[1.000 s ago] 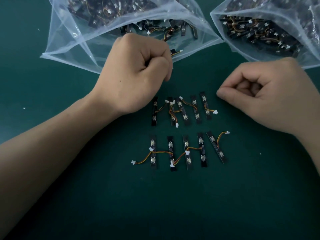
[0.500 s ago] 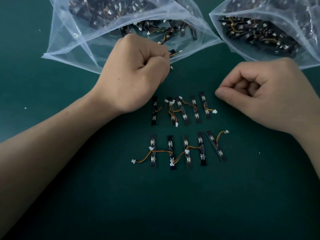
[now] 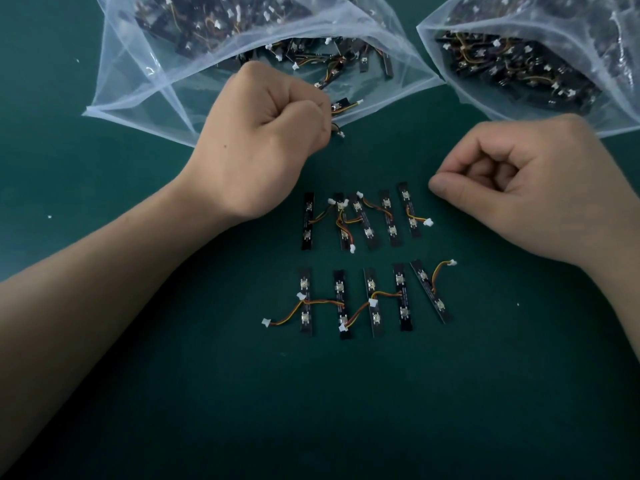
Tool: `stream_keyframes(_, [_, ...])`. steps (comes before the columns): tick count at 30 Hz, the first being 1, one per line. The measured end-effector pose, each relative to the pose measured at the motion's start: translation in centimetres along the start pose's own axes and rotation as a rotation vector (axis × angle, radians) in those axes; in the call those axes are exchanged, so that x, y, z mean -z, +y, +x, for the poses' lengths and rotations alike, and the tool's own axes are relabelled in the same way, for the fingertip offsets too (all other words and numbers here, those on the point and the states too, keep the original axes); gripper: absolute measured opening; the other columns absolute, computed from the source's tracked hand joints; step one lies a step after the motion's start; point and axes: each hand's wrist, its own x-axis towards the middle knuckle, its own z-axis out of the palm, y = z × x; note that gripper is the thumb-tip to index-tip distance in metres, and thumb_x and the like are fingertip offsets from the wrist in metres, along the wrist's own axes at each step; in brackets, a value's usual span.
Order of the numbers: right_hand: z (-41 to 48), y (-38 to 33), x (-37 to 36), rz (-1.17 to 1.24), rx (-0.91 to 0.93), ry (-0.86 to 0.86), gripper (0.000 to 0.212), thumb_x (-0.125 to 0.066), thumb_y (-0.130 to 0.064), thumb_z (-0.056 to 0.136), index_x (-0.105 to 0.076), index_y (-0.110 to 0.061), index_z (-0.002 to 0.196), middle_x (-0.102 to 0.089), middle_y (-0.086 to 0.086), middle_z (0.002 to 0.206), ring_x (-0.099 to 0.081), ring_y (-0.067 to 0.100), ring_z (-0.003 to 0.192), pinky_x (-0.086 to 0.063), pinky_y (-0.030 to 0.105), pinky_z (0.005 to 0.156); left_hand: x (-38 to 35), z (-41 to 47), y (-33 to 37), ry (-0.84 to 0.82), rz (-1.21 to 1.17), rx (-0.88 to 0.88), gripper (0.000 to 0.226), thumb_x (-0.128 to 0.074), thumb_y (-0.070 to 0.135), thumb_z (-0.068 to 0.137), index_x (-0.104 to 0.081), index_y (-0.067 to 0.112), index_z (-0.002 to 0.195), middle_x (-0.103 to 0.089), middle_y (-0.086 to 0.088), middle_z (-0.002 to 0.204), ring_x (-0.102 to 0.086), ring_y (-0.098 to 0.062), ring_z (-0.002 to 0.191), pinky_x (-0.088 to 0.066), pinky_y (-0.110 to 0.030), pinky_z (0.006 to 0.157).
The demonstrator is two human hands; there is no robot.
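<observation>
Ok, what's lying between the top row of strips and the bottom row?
Head view: only bare green mat separates the upper row of strips from the lower row of strips.

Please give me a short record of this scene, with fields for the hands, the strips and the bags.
left hand: fist by the left bag, gripping a wired strip; only its connector shows
right hand: curled, nothing seen in it
laid-out strips: two rows of five on the mat
bags: left bag and right bag clear, full of strips
</observation>
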Motion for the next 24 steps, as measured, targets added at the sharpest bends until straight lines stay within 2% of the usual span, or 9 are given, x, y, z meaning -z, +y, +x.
stream_keyframes(3, [0.0, 0.0, 0.1, -0.001, -0.004, 0.002, 0.016, -0.075, -0.042, 0.089, -0.074, -0.027, 0.084, -0.060, -0.015, 0.063, -0.055, 0.000, 0.057, -0.036, 0.005, 0.056, 0.4, 0.1, -0.2, -0.075, 0.025, -0.027, 0.022, -0.041, -0.002, 0.076, -0.049, -0.002, 0.055, -0.038, 0.005, 0.045, -0.032, -0.006, 0.045, -0.024, -0.011, 0.049])
stream_keyframes(6, [0.0, 0.1, -0.1, -0.010, 0.003, 0.008, 0.017, -0.075, -0.043, 0.088, -0.074, -0.027, 0.084, -0.060, -0.015, 0.063, -0.055, 0.001, 0.058, -0.037, 0.005, 0.057, 1.6, 0.2, -0.1, -0.322, 0.056, -0.038, 0.021, -0.047, 0.001, 0.072, -0.064, 0.012, 0.067, -0.051, 0.008, 0.051, -0.041, -0.007, 0.047, -0.029, -0.013, 0.051])
stream_keyframes(8, [0.0, 0.2, -0.2, -0.010, -0.002, 0.015, 0.018, -0.075, -0.044, 0.087, -0.074, -0.027, 0.084, -0.061, -0.015, 0.063, -0.056, 0.002, 0.058, -0.038, 0.006, 0.058, 2.3, 0.2, 0.0, -0.490, 0.070, -0.019, 0.025, -0.050, 0.003, 0.064, -0.065, 0.016, 0.078, -0.055, 0.006, 0.058, -0.042, -0.008, 0.047, -0.030, -0.016, 0.049])
stream_keyframes(10, [0.0, 0.3, -0.2, -0.007, -0.002, 0.019, 0.018, -0.074, -0.045, 0.087, -0.074, -0.027, 0.084, -0.061, -0.015, 0.063, -0.057, 0.002, 0.059, -0.038, 0.006, 0.058, 2.6, 0.1, -0.1, -0.551, 0.139, -0.024, 0.028, -0.053, 0.007, 0.058, -0.061, 0.023, 0.079, -0.055, 0.011, 0.060, -0.043, -0.008, 0.047, -0.030, -0.016, 0.048])
stream_keyframes(14, [0.0, 0.1, -0.2, -0.014, 0.007, 0.013, 0.017, -0.075, -0.043, 0.087, -0.074, -0.027, 0.084, -0.062, -0.014, 0.064, -0.058, 0.000, 0.061, -0.040, 0.006, 0.059, 2.2, -0.2, 0.0, -0.475, 0.354, -0.128, 0.024, -0.057, 0.019, 0.054, -0.055, 0.028, 0.076, -0.056, 0.006, 0.068, -0.049, -0.018, 0.060, -0.037, -0.029, 0.057])
stream_keyframes(18, [0.0, 0.1, 0.1, -0.018, 0.017, 0.002, 0.010, -0.082, -0.032, 0.089, -0.075, -0.027, 0.084, -0.062, -0.013, 0.064, -0.058, 0.000, 0.059, -0.039, 0.006, 0.059, 1.8, -0.6, 0.1, -0.423, 0.508, -0.272, 0.025, -0.056, 0.026, 0.056, -0.049, 0.027, 0.080, -0.052, 0.008, 0.075, -0.047, -0.017, 0.071, -0.039, -0.034, 0.058])
stream_keyframes(21, [0.1, -0.3, -0.2, -0.038, 0.094, -0.029, 0.005, -0.078, -0.031, 0.093, -0.077, -0.028, 0.098, -0.062, -0.010, 0.066, -0.055, -0.001, 0.059, -0.037, 0.009, 0.060, 1.7, -0.7, 0.0, -0.404, 0.517, -0.304, 0.022, -0.055, 0.029, 0.058, -0.046, 0.027, 0.078, -0.052, 0.006, 0.074, -0.044, -0.019, 0.071, -0.036, -0.033, 0.057])
stream_keyframes(24, [0.2, -0.5, -0.9, -0.057, 0.200, -0.062, 0.021, -0.071, -0.035, 0.096, -0.075, -0.029, 0.116, -0.061, -0.013, 0.071, -0.051, -0.007, 0.063, -0.037, 0.018, 0.062, 1.4, -0.9, -0.1, -0.367, 0.535, -0.303, 0.021, -0.057, 0.036, 0.065, -0.046, 0.027, 0.080, -0.052, 0.007, 0.071, -0.045, -0.016, 0.068, -0.034, -0.030, 0.057])
